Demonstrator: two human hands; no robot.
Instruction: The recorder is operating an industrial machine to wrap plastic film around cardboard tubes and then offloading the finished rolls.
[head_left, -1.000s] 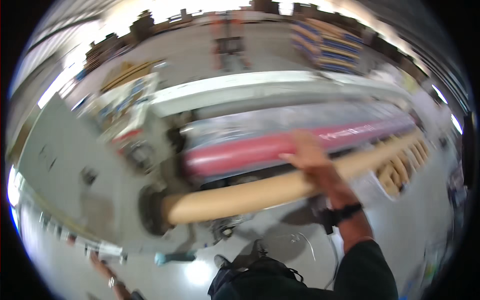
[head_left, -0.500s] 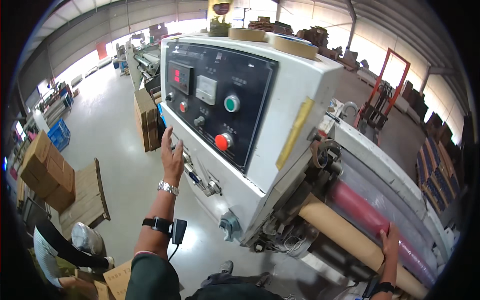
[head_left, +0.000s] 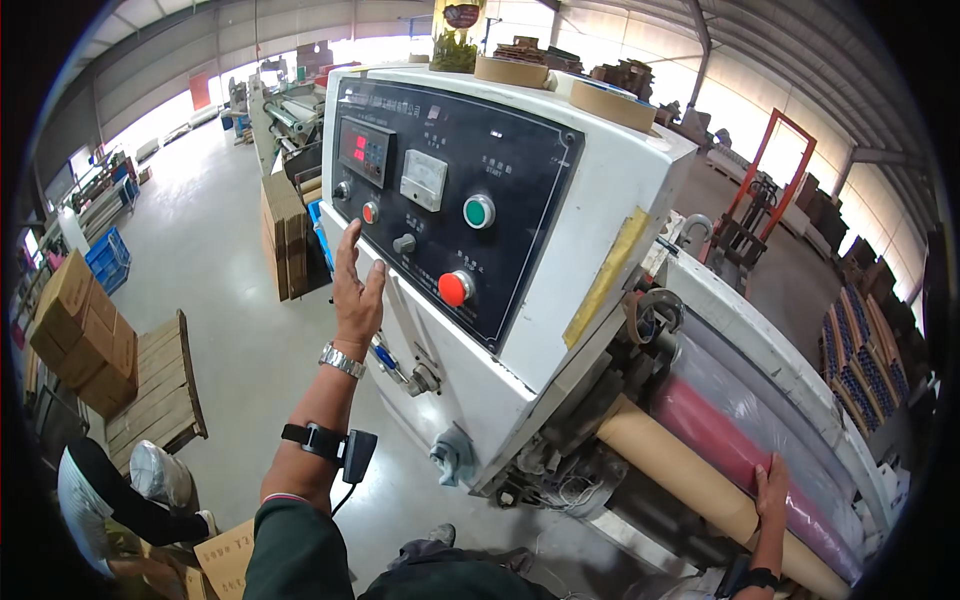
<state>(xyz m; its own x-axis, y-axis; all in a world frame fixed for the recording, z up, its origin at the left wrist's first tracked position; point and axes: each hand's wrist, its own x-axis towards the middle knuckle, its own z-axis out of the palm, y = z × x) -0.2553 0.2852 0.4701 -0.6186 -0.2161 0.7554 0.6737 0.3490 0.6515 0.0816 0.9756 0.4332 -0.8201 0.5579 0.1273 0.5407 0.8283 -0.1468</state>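
My left hand (head_left: 357, 295) is raised at the lower left edge of a black control panel (head_left: 530, 190), fingers outstretched and holding nothing. Its fingertips are just below a small red button (head_left: 370, 212) and left of a grey knob (head_left: 404, 243); whether they touch the panel I cannot tell. Farther right on the panel are a green button (head_left: 479, 211) and a big red button (head_left: 455, 288). My right hand (head_left: 771, 490) lies with fingers extended against a red film-covered roller (head_left: 705, 432), beside a brown paper roll (head_left: 680, 470).
Tape rolls (head_left: 612, 104) and a clear jar (head_left: 456, 40) stand on the white machine housing (head_left: 620, 170). Flattened cardboard (head_left: 285, 240) leans behind it. At left are cartons (head_left: 80, 330), a wooden pallet (head_left: 160, 390) and another person's leg (head_left: 140, 490). A red-framed hand lift (head_left: 770, 190) stands behind right.
My left hand has moved up and slightly right, closer to the small red button. My right hand stays at the red roller. The view has shifted a little.
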